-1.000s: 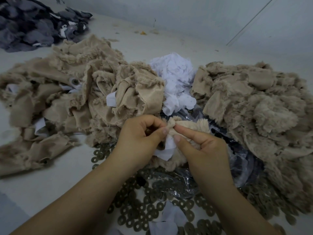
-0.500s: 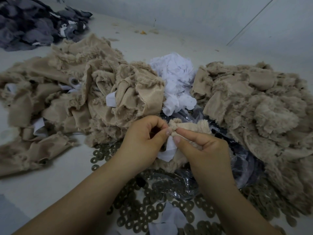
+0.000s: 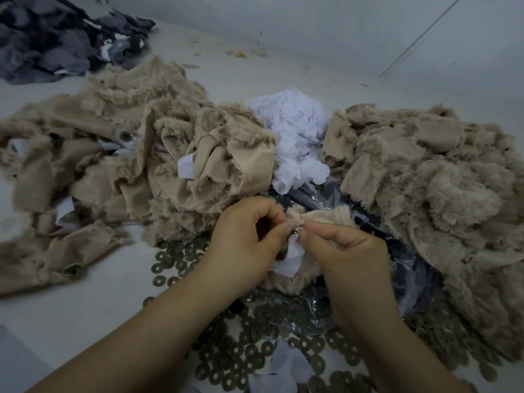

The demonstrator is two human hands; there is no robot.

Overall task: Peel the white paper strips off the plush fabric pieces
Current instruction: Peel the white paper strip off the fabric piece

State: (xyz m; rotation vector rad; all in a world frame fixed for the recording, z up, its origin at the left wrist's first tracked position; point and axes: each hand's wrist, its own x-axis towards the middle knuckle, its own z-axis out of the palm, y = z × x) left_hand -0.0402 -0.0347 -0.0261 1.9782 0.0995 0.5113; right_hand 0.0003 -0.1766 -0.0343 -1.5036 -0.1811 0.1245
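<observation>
**Paper strip pinched at the edge of a tan plush piece**

Containers: a crumpled clear plastic bag (image 3: pixel 365 239) lies flat on the pale work surface (image 3: pixel 85 285), under and behind the hands; its contents look dark and cannot be identified. Small ring-shaped washers (image 3: pixel 255 347) are scattered loose on and around the bag, nearest the camera.

Piles: tan plush fabric heap, left (image 3: pixel 136 154), with several white strips showing among the folds. Second tan heap, right (image 3: pixel 425 177). Between them, a mound of crumpled white paper (image 3: pixel 295 137). Dark grey fabric pile (image 3: pixel 51 38) at far left.

Hands: the left hand (image 3: pixel 243 245) has its fingers curled, thumb and forefinger pinching the top of a white paper strip (image 3: pixel 289 259). The right hand (image 3: pixel 348 251), also curled, pinches the plush fabric piece (image 3: pixel 320 217) right beside that spot; the fingertips of both hands nearly touch. The strip hangs down between the hands, in front of the piece's furry lower edge. The piece is held just above the bag, centre frame.
</observation>
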